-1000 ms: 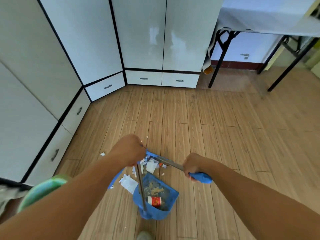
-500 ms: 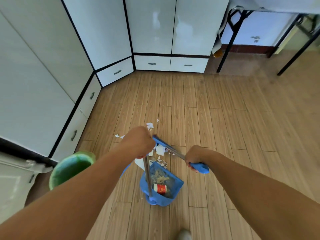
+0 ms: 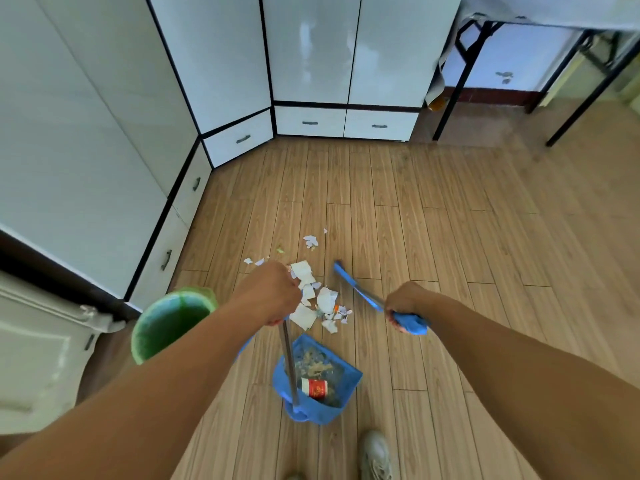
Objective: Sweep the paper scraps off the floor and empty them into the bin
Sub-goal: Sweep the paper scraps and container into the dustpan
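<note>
White paper scraps (image 3: 313,303) lie in a loose heap on the wooden floor, with a few more scraps (image 3: 310,240) farther off. A blue dustpan (image 3: 343,396) stands on the floor nearer to me, holding dirt and a red-and-white cup (image 3: 313,388). My left hand (image 3: 268,292) grips the top of its metal pole (image 3: 289,365). My right hand (image 3: 403,304) grips the blue handle of the broom (image 3: 349,278), whose blue head is just right of the heap. A green bin (image 3: 169,323) stands at the left.
White cabinets with drawers (image 3: 239,138) line the left and back walls. A folding table with black legs (image 3: 450,98) stands at the back right. My shoe (image 3: 375,455) is on the floor behind the dustpan. Bare floorboards (image 3: 485,237) stretch to the right.
The view has pulled back and the bin has come fully into sight. The broom head has moved right, off the scraps. The dustpan now sits nearer to me, apart from the heap.
</note>
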`<action>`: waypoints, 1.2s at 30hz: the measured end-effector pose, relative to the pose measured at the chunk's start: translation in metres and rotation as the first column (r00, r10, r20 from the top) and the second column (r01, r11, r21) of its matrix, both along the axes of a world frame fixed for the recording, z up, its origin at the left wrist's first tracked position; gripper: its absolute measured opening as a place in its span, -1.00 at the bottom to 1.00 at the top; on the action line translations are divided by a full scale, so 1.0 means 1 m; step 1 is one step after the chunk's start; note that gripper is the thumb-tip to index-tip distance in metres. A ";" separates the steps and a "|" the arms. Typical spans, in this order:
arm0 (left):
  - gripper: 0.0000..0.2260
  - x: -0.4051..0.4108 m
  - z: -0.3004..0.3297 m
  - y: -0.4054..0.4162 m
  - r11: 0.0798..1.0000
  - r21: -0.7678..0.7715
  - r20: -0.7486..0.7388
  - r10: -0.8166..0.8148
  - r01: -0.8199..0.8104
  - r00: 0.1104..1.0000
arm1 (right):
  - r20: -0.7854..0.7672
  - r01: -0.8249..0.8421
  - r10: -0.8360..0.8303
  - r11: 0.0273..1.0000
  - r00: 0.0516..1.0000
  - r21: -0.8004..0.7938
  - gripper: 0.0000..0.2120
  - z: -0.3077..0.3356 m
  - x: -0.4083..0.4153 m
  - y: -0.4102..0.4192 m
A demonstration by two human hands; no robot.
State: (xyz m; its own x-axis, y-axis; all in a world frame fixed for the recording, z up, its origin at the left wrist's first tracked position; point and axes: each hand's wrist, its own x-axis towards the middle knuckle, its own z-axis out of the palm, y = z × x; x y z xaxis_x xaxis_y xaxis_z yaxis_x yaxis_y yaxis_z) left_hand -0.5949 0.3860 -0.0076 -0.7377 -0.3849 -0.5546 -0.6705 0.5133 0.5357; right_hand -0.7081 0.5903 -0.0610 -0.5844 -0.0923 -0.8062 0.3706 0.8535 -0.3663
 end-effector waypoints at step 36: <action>-0.82 0.033 -0.017 -0.061 0.985 -0.135 -0.001 0.105 -0.104 0.994 | 0.070 0.243 -0.234 0.944 0.970 -0.224 -0.84 -0.002 -0.039 -0.113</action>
State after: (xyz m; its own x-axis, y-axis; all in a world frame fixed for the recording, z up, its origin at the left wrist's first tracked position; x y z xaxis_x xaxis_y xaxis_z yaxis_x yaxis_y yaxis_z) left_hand -0.5621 0.3246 -0.0241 -0.6863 -0.5313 -0.4967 -0.7273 0.5071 0.4625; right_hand -0.7472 0.4777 -0.0626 -0.5786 -0.1394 -0.8036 0.5721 0.6329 -0.5216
